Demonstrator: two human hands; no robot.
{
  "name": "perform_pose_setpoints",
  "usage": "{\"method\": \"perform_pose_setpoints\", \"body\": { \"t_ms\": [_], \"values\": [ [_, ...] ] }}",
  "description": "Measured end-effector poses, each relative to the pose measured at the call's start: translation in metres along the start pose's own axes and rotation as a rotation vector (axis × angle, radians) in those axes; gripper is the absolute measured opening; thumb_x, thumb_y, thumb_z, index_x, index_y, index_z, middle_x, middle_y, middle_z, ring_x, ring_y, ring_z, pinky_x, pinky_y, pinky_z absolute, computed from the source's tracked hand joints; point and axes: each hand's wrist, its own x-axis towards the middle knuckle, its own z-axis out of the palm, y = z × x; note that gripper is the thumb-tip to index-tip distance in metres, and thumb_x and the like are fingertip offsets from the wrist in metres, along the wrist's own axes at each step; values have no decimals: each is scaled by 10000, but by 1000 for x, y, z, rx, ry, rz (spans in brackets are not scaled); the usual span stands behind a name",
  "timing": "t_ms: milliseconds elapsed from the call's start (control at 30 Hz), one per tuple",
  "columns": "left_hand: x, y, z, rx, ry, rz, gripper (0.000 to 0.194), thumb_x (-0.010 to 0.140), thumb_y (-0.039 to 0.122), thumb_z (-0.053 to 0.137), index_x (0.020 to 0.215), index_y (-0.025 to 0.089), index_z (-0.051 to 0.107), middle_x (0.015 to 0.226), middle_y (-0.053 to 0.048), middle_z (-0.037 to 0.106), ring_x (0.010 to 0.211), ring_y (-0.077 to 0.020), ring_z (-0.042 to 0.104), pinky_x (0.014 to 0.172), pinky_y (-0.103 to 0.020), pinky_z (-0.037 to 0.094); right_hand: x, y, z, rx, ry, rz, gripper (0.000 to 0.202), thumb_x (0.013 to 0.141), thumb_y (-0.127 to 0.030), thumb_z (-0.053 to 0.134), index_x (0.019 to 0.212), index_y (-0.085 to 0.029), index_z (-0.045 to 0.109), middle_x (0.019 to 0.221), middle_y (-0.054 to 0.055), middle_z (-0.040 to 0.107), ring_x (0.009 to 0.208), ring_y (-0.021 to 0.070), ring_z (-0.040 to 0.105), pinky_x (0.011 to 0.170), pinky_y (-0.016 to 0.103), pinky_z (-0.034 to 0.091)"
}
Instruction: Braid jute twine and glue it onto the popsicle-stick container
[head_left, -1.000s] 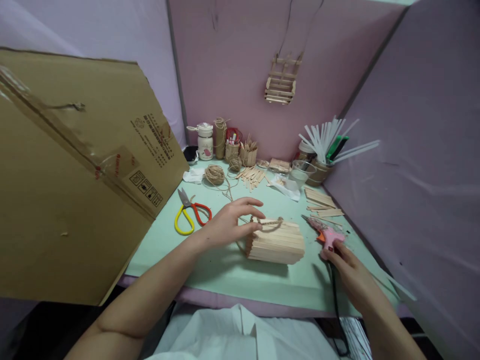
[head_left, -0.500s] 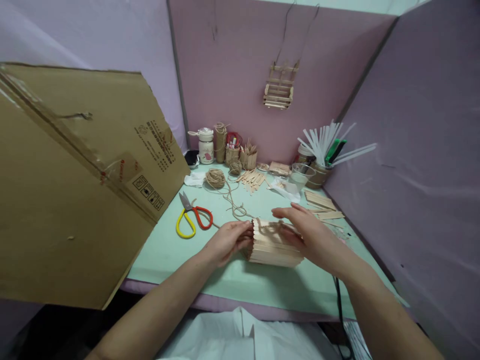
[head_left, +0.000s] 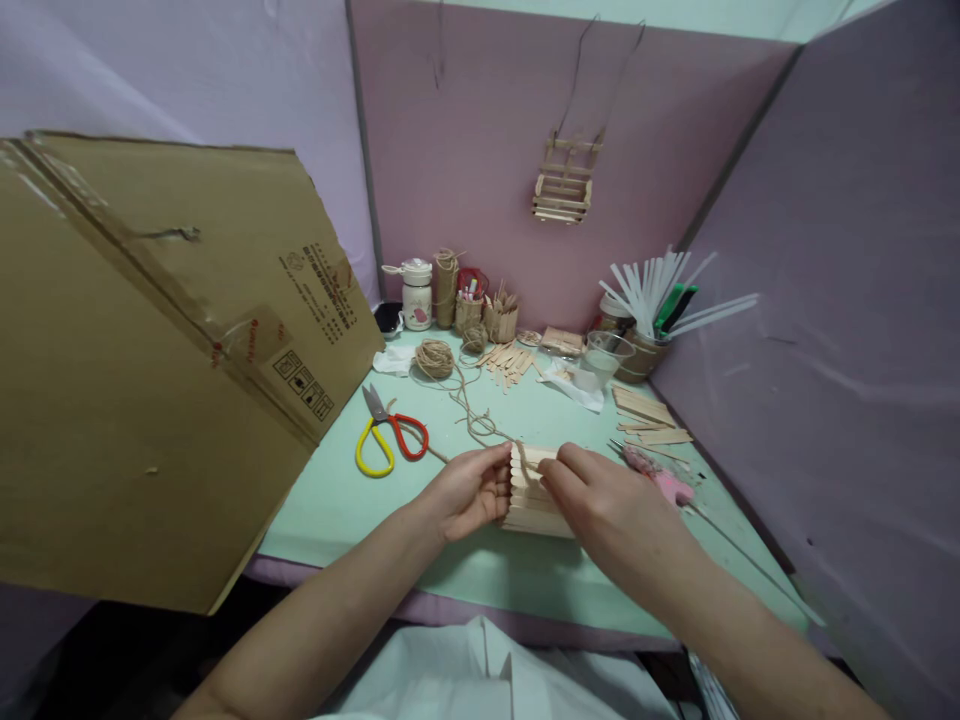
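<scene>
A box-like piece made of popsicle sticks rests on the table in front of me. My left hand grips its left end, thumb on the top edge and fingers curled at the side. Over its upper face runs a strand of jute twine, which trails back to a ball of twine. My right hand is closed in a pinch on the twine above the stick piece and hides its right part. Scissors with one yellow and one red handle lie left of my hands.
A pink glue gun lies at the right beside flat wooden sticks. Behind are loose popsicle sticks, a plastic cup and a holder of white glue sticks. A large cardboard sheet leans at the left.
My right hand has moved from over the stick piece's right side toward its middle, its fingers closing on the twine. The glue gun has come into sight behind it.
</scene>
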Motion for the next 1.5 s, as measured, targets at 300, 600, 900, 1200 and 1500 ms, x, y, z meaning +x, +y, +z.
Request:
{"method": "perform_pose_setpoints", "body": {
  "t_ms": [300, 600, 900, 1200, 1500],
  "values": [
    [-6, -12, 7, -18, 14, 95, 113, 823, 188, 569, 773, 94, 606, 664, -55, 617, 586, -104, 584, 628, -237, 504, -18, -24, 13, 76, 129, 180, 211, 913, -177, 418, 768, -180, 572, 668, 20, 509, 573, 134, 478, 527, 269, 276],
    [-9, -19, 11, -46, 32, 135, 144, 849, 188, 527, 793, 92, 618, 676, -56, 606, 585, -91, 563, 584, -205, 485, -23, -36, 12, 120, 160, 252, 250, 934, -217, 400, 742, -189, 558, 642, 12, 524, 540, 131, 479, 526, 262, 278],
    [-12, -20, 13, -38, 18, 139, 172, 865, 174, 490, 797, 86, 621, 679, -65, 601, 576, -86, 557, 580, -189, 496, -27, -43, 11, 82, 180, 252, 252, 921, -215, 434, 702, -188, 556, 610, 6, 504, 520, 130, 466, 521, 280, 258],
    [-13, -20, 16, -26, 34, 145, 187, 873, 171, 476, 830, 71, 628, 713, -95, 639, 590, -92, 573, 608, -198, 509, -30, -44, 16, 50, 223, 233, 275, 922, -214, 423, 663, -195, 516, 588, -11, 478, 490, 126, 421, 517, 276, 234],
    [-12, -19, 16, -28, 54, 149, 185, 870, 161, 480, 836, 65, 635, 710, -101, 652, 596, -101, 593, 589, -199, 510, -32, -45, 20, 36, 201, 209, 253, 909, -197, 434, 667, -199, 507, 603, -3, 478, 508, 137, 421, 524, 284, 235]
  ]
}}
